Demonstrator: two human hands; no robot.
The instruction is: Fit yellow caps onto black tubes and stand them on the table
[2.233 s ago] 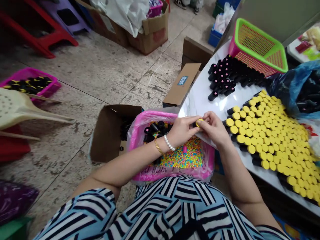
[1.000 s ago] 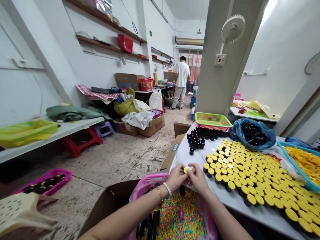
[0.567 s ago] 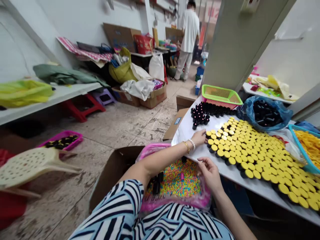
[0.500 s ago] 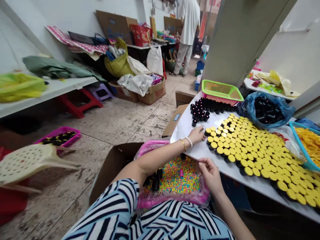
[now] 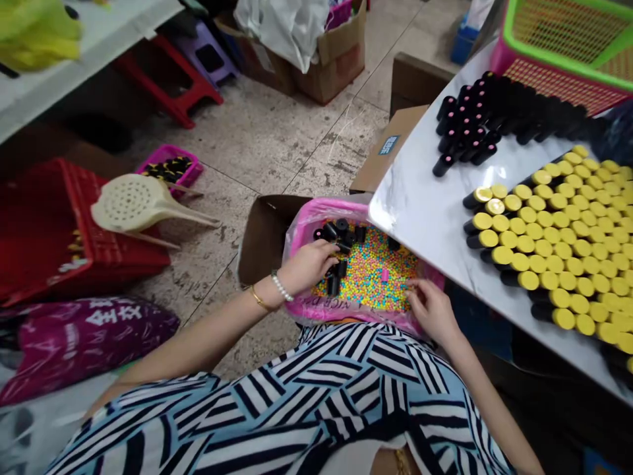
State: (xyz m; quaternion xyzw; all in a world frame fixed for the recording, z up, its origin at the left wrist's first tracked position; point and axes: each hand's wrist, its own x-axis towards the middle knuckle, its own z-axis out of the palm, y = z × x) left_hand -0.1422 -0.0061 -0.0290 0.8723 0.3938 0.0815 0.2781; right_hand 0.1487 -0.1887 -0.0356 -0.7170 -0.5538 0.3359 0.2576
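- Short black tubes (image 5: 333,285) lie jumbled in a pink basin (image 5: 316,210), mostly in its left part; they are smooth and cylindrical, and we see a pink dot on the end of at least one.
- Around them we see tiny round beads (image 5: 366,277) in yellow, pink, blue and orange, with one bright pink piece (image 5: 385,275) among them.
- The left hand (image 5: 306,267) reaches in from the left, fingers bent close together at the tubes; we cannot tell whether it grips one.
- The right hand (image 5: 432,307) is at the basin's right edge, thumb and fingers loosely curled near the beads; we cannot tell whether it holds anything.
- To the right, a glossy white table (image 5: 415,204) bears tight rows of yellow-topped tubes (image 5: 548,244) and, farther back, pink-dotted tubes (image 5: 465,125) near a green-and-pink basket (image 5: 548,72).
- On the stained floor (image 5: 277,132), we find a cardboard box (image 5: 260,237) beside the basin and, farther left, a pale perforated stool (image 5: 131,201).
- Half a second ago, the left hand was at the yellow-topped rows; now it is in the basin, and our view tips lower.
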